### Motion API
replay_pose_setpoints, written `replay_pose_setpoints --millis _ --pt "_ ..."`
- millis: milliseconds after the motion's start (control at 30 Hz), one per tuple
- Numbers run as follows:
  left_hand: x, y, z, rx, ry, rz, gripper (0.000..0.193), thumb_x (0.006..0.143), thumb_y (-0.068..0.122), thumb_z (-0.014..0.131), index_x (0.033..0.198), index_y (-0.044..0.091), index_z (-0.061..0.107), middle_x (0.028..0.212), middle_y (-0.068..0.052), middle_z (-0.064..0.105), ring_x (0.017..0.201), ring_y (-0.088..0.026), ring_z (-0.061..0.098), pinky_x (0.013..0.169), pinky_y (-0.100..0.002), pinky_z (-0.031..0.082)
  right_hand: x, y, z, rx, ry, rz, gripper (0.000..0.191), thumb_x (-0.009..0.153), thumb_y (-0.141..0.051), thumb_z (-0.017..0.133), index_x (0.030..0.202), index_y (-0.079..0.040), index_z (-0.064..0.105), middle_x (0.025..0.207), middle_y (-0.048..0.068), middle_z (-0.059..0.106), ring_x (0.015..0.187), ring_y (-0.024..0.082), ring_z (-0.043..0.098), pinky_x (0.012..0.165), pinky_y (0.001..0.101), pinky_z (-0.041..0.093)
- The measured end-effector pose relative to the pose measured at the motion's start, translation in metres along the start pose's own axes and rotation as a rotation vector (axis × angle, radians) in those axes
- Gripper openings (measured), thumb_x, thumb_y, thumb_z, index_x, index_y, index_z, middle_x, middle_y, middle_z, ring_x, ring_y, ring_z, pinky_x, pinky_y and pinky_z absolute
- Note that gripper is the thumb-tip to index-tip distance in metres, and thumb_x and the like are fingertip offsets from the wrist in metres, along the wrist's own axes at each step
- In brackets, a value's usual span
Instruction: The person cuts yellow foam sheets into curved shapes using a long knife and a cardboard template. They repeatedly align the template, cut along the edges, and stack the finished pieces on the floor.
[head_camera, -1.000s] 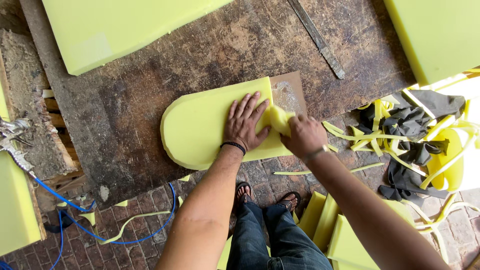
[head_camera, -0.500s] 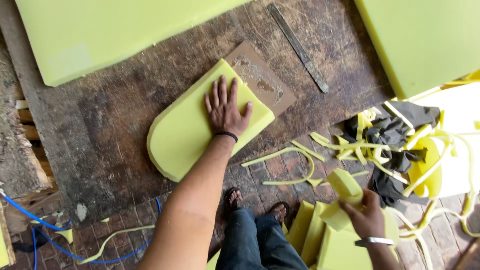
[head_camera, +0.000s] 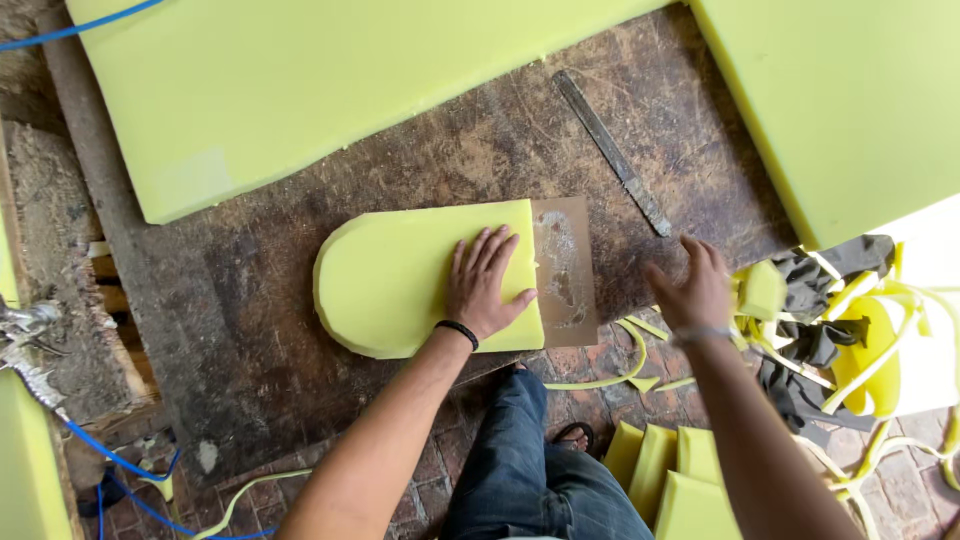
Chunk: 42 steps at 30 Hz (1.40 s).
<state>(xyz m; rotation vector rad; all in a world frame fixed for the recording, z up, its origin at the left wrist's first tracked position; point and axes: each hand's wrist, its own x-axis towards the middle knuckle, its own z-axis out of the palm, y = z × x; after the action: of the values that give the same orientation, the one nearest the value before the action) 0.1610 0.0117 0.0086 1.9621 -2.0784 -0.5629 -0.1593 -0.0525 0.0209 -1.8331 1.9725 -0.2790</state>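
A: Head view is showing the left hand (head_camera: 487, 285) lying flat, fingers spread, on the rounded yellow foam piece (head_camera: 400, 280); that piece is lying on the dark wooden workbench (head_camera: 300, 420), its straight end sitting over a thin brown template board (head_camera: 566, 270).

B: And the right hand (head_camera: 697, 290)?

A: Open, gripping nothing, hovering over the bench edge; a long metal blade (head_camera: 612, 152) is lying just beyond it, apart from the fingers.

B: How would you judge the pressing?

A: I'd say the palm should be bearing down evenly near the straight end, so the foam is not creeping off the board; soft foam is compressing easily, so too much weight is distorting the edge.

B: Any packages, labels or signs?

A: None showing; only plain things: large yellow foam slabs (head_camera: 330, 90) at the top, cut foam blocks (head_camera: 660, 470) on the brick floor, yellow foam strips (head_camera: 600, 380) and grey cloth (head_camera: 820, 280) at the right, a blue cord (head_camera: 110, 455) at the left.
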Motion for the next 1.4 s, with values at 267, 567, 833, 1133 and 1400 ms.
replay_pose_setpoints --millis 267,567,833,1133,1400 --pt "0.03 0.034 0.012 0.042 0.127 -0.258 0.049 0.081 0.043 0.075 0.121 0.017 0.063 0.126 -0.005 0.058 0.127 -0.025 0.051 0.114 -0.053 0.031 0.054 -0.011 0.037 -0.022 0.059 0.049 0.038 0.088 -0.037 0.085 0.113 -0.012 0.07 0.124 0.014 0.06 0.111 0.031 0.06 0.098 0.0447 0.051" --pt "0.004 -0.003 0.023 0.091 0.184 -0.07 0.052 0.098 0.042 0.056 0.147 0.023 0.052 0.157 -0.006 0.044 0.144 -0.029 0.04 0.121 -0.051 0.025 0.015 -0.004 0.027 0.267 -0.422 0.112 0.024 0.091 -0.012 0.062 0.114 -0.009 0.066 0.092 0.011 0.072 0.07 0.019 0.065 0.059 0.0309 0.055" --pt "-0.004 0.019 0.037 0.148 0.129 -0.242 0.061 0.104 0.044 0.044 0.161 0.025 0.034 0.17 -0.006 0.026 0.154 -0.03 0.026 0.126 -0.052 0.018 -0.09 -0.024 0.022 0.394 -0.162 -0.202 0.032 0.098 -0.028 0.069 0.125 -0.01 0.065 0.083 0.015 0.073 0.072 0.027 0.07 0.061 0.0389 0.054" --pt "0.005 0.004 0.023 0.207 0.105 -0.093 0.066 0.105 0.05 0.039 0.163 0.022 0.025 0.171 -0.01 0.019 0.157 -0.033 0.019 0.127 -0.054 0.011 -0.101 -0.1 0.027 -0.004 0.099 -0.496 0.055 0.093 -0.03 0.067 0.147 -0.022 0.056 0.059 0.01 0.066 0.046 0.029 0.064 0.045 0.0439 0.05" --pt "0.009 0.009 0.019 0.246 -0.037 -0.137 0.067 0.104 0.056 0.032 0.163 0.026 0.02 0.172 -0.008 0.01 0.157 -0.032 0.016 0.126 -0.055 0.008 -0.085 -0.098 0.068 -0.128 0.097 -0.499 0.058 0.095 -0.03 0.065 0.151 -0.023 0.053 0.05 0.008 0.061 0.041 0.026 0.061 0.043 0.0425 0.049"
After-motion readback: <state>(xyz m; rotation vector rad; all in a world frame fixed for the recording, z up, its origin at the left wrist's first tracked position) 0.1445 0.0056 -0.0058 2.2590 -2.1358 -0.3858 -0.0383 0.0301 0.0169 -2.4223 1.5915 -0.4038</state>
